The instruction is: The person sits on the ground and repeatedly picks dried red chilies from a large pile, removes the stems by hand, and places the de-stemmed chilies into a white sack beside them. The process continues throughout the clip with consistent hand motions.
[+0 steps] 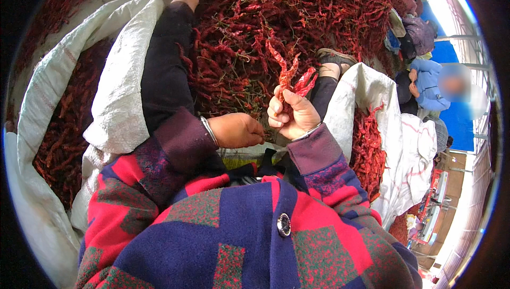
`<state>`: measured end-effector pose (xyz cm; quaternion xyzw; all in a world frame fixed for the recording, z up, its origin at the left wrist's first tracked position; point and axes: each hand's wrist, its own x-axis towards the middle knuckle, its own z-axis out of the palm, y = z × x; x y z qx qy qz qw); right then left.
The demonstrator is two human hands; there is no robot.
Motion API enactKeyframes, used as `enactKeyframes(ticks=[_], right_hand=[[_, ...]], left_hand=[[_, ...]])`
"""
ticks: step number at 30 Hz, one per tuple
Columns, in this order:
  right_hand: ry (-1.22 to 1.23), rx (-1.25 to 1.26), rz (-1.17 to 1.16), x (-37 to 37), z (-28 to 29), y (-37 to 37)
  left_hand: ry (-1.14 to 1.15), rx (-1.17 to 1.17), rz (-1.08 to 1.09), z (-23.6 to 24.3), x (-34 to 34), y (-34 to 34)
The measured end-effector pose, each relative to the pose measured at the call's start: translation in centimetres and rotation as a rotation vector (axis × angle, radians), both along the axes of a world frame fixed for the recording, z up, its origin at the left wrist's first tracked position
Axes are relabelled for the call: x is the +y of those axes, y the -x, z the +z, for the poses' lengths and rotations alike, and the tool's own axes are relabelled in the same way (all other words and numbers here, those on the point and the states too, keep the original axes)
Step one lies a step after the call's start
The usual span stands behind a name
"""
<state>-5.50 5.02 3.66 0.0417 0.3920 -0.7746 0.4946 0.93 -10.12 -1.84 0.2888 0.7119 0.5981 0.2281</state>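
Dried red chilies (285,70) stick up from my right hand (296,114), which is closed around their lower ends. Beside it on the left, my left hand (236,130) has its fingers curled together, the tips pointing toward the right hand without touching it. Whatever those fingertips hold, if anything, is too small to make out. A large heap of dried red chilies with stems (249,34) spreads over the ground between and beyond my legs.
A white woven sack (119,87) with darker chilies stands open at my left. Another white sack (411,151) with brighter red chilies is at my right. My shoes (337,57) rest at the heap's edge. A person in blue (427,84) sits at far right.
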Motion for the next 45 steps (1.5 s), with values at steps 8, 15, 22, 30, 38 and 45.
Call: enactKeyframes(ticks=[8, 15, 22, 30, 38, 45], right_hand=[[-0.078, 0.451, 0.586, -15.8, 9.6, -2.4], [-0.033, 0.672, 0.454, -17.8, 7.5, -1.8], [-0.864, 1.424, 0.636, -9.6, -3.7, 3.4], [-1.034, 1.825, 0.883, -6.9, -6.4, 1.8], [-1.02, 1.254, 0.343, -1.3, -7.5, 5.7], [-0.952, 1.029, 0.151, 0.6, -8.1, 6.6]], left_hand=[[0.199, 0.493, 0.33, -6.4, 3.0, 0.2], [0.269, 0.566, 0.308, -3.2, 0.8, -0.4], [0.527, 0.372, -0.061, -1.2, 0.8, 0.1], [0.477, 0.11, -0.253, -1.9, 0.3, 1.0], [0.58, 0.211, -0.161, -0.5, 0.5, 1.0], [0.561, 0.23, -0.153, -1.0, 0.6, 0.4]])
